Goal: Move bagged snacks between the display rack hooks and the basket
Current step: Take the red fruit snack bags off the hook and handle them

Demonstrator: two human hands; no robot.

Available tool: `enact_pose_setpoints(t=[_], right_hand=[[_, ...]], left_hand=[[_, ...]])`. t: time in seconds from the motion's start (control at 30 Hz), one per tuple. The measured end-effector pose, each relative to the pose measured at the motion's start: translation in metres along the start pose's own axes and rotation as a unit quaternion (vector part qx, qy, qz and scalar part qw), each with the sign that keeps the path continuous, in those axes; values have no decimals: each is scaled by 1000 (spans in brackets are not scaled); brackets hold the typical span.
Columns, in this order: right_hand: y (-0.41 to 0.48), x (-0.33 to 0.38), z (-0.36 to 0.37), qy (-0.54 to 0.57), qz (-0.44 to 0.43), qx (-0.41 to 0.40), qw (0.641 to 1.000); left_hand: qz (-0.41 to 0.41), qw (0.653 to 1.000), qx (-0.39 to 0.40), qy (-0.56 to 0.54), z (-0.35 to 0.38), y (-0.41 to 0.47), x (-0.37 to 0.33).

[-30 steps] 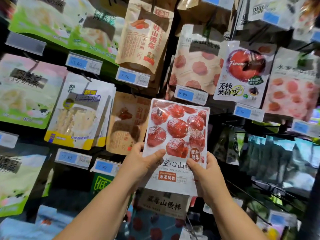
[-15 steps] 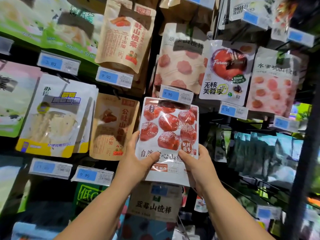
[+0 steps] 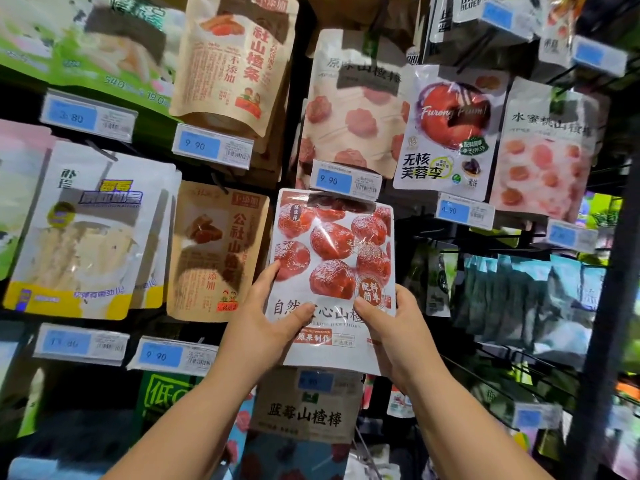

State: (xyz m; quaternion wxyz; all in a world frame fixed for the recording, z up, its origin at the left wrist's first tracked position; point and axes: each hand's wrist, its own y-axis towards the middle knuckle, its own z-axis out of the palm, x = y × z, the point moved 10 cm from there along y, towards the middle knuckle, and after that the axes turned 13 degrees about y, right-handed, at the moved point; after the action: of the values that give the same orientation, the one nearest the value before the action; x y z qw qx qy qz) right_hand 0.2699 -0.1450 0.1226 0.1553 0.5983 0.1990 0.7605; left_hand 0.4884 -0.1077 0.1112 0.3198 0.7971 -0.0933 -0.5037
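Upright, the glossy hawthorn snack bag (image 3: 337, 258) has its long axis vertical, its top edge at 12 o'clock tucked behind a blue price tag (image 3: 346, 181). It is a flat rectangular plastic pouch, crinkled and shiny, printed with red sugared fruit. The left hand (image 3: 263, 327) pinches its 7 o'clock edge and the right hand (image 3: 394, 337) its 5 o'clock edge, thumbs across the front. At 9 o'clock hangs a matte kraft-paper pouch (image 3: 218, 251).
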Motion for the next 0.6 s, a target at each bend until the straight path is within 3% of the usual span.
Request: enact_pose_setpoints(t=[0.33,0.6], right_hand=[[5,10,4,-12,27,-14,999],[22,-27,8,-183,77,-18,980]], left_hand=[[-9,1000,11,18,3,14,3],[-23,994,31,104,14,35,30]])
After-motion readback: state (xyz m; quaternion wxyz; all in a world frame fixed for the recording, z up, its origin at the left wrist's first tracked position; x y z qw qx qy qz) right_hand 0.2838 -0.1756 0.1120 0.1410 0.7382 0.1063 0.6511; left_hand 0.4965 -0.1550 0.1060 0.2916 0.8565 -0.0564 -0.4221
